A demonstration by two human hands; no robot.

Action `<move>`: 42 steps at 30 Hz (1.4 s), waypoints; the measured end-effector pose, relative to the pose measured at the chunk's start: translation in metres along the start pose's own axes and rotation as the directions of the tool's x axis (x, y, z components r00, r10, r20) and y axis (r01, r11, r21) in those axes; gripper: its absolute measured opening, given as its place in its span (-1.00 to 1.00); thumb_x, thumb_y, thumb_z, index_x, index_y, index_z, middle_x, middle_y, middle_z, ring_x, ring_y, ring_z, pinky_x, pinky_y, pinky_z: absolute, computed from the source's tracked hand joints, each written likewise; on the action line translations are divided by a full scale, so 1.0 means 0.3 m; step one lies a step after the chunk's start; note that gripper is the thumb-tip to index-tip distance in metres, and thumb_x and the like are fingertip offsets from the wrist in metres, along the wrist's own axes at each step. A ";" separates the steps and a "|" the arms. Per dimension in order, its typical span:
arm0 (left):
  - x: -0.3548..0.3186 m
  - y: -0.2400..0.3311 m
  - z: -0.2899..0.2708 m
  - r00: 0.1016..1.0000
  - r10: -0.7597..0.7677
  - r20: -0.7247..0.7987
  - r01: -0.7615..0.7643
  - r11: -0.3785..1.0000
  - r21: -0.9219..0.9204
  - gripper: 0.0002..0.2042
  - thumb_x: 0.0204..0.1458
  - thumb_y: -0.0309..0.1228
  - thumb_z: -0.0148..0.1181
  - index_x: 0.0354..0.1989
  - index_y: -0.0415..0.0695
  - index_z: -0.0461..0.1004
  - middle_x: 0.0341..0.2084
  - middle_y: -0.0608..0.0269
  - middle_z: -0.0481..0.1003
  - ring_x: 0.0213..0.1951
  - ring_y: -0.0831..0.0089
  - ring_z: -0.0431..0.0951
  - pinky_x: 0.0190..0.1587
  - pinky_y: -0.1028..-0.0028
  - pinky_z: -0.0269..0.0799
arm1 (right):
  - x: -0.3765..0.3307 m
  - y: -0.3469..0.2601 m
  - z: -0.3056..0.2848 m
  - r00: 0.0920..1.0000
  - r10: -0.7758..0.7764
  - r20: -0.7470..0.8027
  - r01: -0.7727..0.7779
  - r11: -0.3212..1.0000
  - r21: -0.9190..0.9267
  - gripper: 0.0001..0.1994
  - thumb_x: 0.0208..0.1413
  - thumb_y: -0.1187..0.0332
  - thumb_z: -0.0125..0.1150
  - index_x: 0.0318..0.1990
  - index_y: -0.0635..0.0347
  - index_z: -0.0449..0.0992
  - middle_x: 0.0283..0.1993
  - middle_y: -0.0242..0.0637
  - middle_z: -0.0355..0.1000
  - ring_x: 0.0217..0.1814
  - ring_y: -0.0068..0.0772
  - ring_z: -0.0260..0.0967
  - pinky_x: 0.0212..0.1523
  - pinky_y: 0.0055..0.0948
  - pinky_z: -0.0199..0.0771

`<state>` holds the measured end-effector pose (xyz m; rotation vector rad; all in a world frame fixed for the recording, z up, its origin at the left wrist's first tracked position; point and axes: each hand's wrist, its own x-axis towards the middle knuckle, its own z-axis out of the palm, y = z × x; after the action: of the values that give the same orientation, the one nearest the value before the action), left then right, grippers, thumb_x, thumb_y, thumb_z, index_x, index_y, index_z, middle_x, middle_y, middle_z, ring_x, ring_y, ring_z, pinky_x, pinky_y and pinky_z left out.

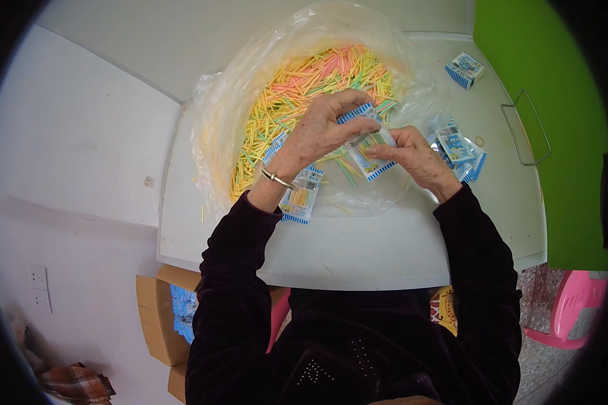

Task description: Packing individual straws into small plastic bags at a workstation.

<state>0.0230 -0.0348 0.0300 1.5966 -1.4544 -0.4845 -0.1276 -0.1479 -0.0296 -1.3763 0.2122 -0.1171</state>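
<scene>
My left hand (334, 125) grips the upper end of a small clear packet (360, 150) with blue-striped ends. The thumb and fingers of my right hand (415, 158) pinch its right side. Some thin pastel sticks show inside it. Both hands are over a large clear plastic bag (213, 145), spread wide and heaped with loose thin sticks (304, 81) in yellow, pink and green. Below my left wrist lies another packet (300, 197) with sticks in it, and part of one more shows beside that wrist. Whether the held packet is sealed I cannot tell.
Several blue-striped packets (458, 145) lie right of my right hand, near a rubber band (479, 141). A bundle of packets (465, 69) sits at the table's far right. Below the table's left edge stands a cardboard box (157, 317); a pink chair (571, 307) is at right.
</scene>
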 end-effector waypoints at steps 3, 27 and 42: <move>0.004 0.018 0.008 0.999 0.003 0.040 -0.004 1.000 0.028 -0.68 -0.11 -0.30 0.26 -0.23 -0.26 0.47 -0.43 0.14 0.50 -0.35 0.44 0.49 -0.26 0.48 0.40 | -0.007 0.002 0.005 0.994 -0.079 -0.070 0.083 0.994 0.068 -0.74 0.00 0.34 0.26 -0.17 0.29 0.53 -0.29 -0.40 0.50 -0.21 -0.69 0.37 -0.11 -0.61 0.31; -0.136 0.006 -0.097 0.951 -0.228 0.208 0.104 0.871 0.481 -0.68 -0.10 -0.24 0.27 -0.22 -0.16 0.46 -0.31 0.28 0.51 -0.25 0.44 0.47 -0.42 0.48 0.30 | -0.213 0.167 -0.348 0.600 -0.551 -0.580 -0.357 0.465 -0.811 -0.68 -0.12 0.17 0.30 -0.35 0.23 0.43 -0.33 -0.29 0.34 -0.17 -0.22 0.19 -0.08 -0.23 0.08; 0.077 0.051 0.094 0.989 0.084 0.124 -0.080 0.996 -0.041 -0.74 -0.05 -0.31 0.23 -0.23 -0.20 0.51 -0.33 0.30 0.50 -0.22 0.55 0.44 -0.11 0.50 0.30 | -0.201 -0.101 -0.079 0.920 -0.214 -0.328 0.124 0.954 -0.274 -0.86 0.03 0.44 0.18 -0.26 0.29 0.46 -0.36 -0.45 0.44 -0.34 -0.74 0.32 -0.30 -0.67 0.32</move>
<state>-0.0025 -0.0647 0.0339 1.4946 -1.5902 -0.5690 -0.1904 -0.1640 0.0007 -1.6179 0.4196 -0.5025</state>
